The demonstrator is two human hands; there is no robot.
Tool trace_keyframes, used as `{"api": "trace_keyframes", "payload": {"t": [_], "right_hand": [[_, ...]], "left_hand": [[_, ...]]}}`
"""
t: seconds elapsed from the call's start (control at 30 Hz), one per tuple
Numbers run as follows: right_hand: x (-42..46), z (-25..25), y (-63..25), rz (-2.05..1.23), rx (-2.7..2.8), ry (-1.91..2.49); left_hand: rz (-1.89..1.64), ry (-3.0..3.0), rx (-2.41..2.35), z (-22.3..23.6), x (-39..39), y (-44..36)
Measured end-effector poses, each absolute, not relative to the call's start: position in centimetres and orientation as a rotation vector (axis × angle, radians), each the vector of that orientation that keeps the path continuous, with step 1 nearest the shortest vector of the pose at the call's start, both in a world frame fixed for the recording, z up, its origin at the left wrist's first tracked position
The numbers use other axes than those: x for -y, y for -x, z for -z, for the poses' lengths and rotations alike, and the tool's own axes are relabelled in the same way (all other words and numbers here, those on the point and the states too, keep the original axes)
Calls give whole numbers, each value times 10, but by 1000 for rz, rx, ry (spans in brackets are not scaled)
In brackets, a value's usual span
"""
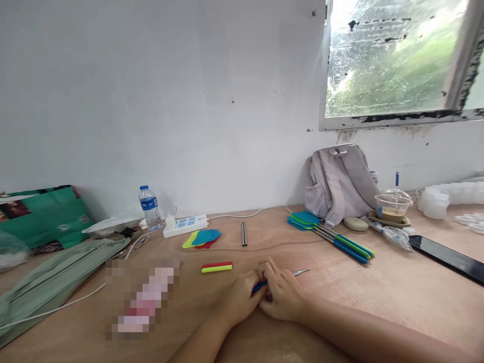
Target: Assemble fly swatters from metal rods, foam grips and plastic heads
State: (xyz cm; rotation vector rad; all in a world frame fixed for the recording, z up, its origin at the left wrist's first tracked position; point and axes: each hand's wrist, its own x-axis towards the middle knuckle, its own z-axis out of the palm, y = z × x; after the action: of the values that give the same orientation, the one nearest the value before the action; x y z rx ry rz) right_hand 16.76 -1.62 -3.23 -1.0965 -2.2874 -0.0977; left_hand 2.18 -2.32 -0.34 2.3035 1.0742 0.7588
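Note:
Both hands meet low in the middle of the head view, above the wooden table. My left hand (242,295) is closed on a blue handle (259,287), of which only a short piece shows. Pressed against it, my right hand (282,295) closes around the same piece. A thin metal rod (301,271) sticks out to the right beyond my right hand; its join with the handle is hidden by the fingers. To the left lie a red and a yellow-green handle (217,268). Farther back are two metal tubes (244,234) and loose fly swatter heads (206,238) in yellow-green, blue and red.
Several fly swatters (336,239) with metal shafts lie at the right, before a grey backpack (340,184). Beyond are a drink cup (393,206) and a black phone (448,257). A power strip (186,225), water bottle (150,209) and green cloth (56,282) lie left.

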Motion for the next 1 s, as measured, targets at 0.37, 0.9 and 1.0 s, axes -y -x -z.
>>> {"api": "trace_keyframes", "payload": {"t": [0.37, 0.9, 1.0], "right_hand": [[-7, 19, -189, -180, 2347, 1368], [-2, 26, -178, -52, 2204, 1464], [-1, 25, -178, -57, 2219, 1408]], "left_hand": [[-856, -2295, -1289, -6, 9, -2], [-890, -2356, -1216, -13, 21, 0], [-864, -2415, -1235, -13, 20, 0]]}}
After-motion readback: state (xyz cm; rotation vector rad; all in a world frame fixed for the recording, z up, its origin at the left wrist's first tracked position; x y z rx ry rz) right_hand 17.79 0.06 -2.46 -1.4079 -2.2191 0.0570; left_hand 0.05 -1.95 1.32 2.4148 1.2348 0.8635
